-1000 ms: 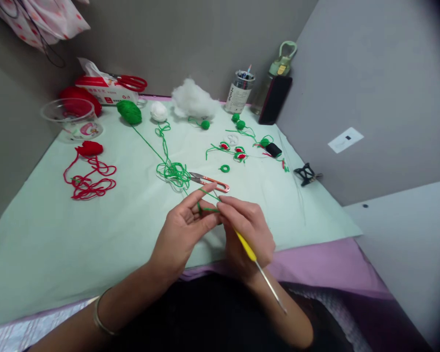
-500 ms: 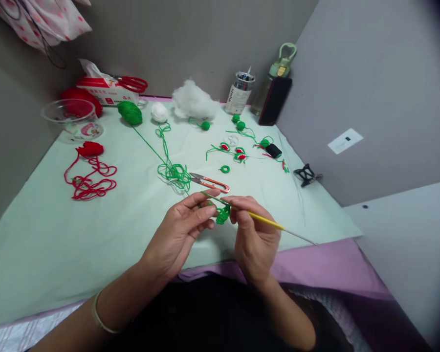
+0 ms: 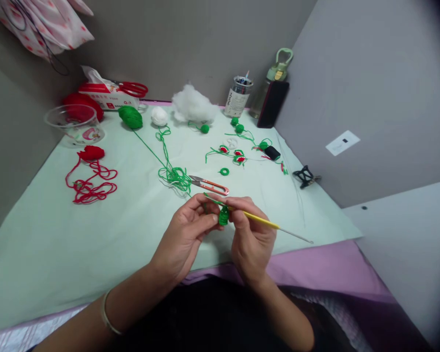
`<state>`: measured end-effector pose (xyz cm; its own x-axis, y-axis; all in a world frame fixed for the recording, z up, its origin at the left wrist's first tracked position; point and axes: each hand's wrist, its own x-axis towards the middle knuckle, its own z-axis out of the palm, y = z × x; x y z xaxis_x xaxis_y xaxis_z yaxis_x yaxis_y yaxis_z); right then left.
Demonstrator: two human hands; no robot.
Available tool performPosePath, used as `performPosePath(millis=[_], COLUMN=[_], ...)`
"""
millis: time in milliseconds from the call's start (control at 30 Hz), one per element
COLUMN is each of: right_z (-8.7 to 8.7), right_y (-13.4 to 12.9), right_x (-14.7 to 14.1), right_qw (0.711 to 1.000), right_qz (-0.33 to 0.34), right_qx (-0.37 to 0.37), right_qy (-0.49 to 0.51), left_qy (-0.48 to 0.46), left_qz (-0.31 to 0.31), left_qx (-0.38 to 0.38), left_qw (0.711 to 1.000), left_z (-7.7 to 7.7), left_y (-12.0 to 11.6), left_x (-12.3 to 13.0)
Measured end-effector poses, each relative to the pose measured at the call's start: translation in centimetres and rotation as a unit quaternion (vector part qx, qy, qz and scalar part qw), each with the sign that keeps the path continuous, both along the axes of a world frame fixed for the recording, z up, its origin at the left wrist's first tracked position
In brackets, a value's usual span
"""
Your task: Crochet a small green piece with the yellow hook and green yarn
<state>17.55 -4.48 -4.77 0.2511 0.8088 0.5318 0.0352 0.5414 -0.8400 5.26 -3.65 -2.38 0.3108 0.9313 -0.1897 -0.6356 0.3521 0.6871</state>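
Note:
Between thumb and fingers my left hand (image 3: 185, 230) pinches a small green crochet piece (image 3: 223, 215). Green yarn runs over its raised index finger. My right hand (image 3: 253, 239) is closed round the yellow grip of a crochet hook (image 3: 260, 220); the hook's front end lies along the top of the green piece, and its bare metal back end points down to the right. Just beyond the hands are orange-handled thread snips (image 3: 209, 185) and a loose tangle of green yarn (image 3: 175, 178). A small green crochet ring (image 3: 224, 171) lies farther back.
At the left lie red yarn (image 3: 93, 178) and a clear plastic tub (image 3: 73, 122). Along the back stand a green yarn ball (image 3: 130, 117), white stuffing (image 3: 193, 105), a pen jar (image 3: 238, 97) and a phone (image 3: 274, 104). Small red-and-green crochet pieces (image 3: 238, 156) lie right of centre.
My hands have drawn closer together, the left shifting slightly right and the right slightly left. The green piece now hangs more upright, and the hook has moved a little left with my right hand.

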Motion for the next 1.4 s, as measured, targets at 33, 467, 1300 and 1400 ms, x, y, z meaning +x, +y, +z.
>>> performPosePath(millis=[33, 467, 1300, 1400], right_z=[0.0, 0.1, 1.9, 1.8], right_y=[0.0, -0.3, 0.7, 0.6], right_x=[0.0, -0.5, 1.7, 2.0], right_qw=[1.0, 0.992, 0.957, 0.967], right_qz=[-0.007, -0.05, 0.167, 0.161], right_qx=[0.002, 0.074, -0.162, -0.143], right_qy=[-0.011, -0.092, 0.172, 0.136], left_qy=[0.008, -0.009, 0.104, 0.105], left_qz=[0.007, -0.023, -0.053, -0.051], left_qx=[0.012, 0.027, 0.049, 0.047], left_qw=[1.0, 0.999, 0.992, 0.992], left_z=[0.0, 0.1, 0.8, 1.0], left_y=[-0.1, -0.7, -0.1, -0.2], left_x=[0.1, 0.4, -1.8, -1.8])
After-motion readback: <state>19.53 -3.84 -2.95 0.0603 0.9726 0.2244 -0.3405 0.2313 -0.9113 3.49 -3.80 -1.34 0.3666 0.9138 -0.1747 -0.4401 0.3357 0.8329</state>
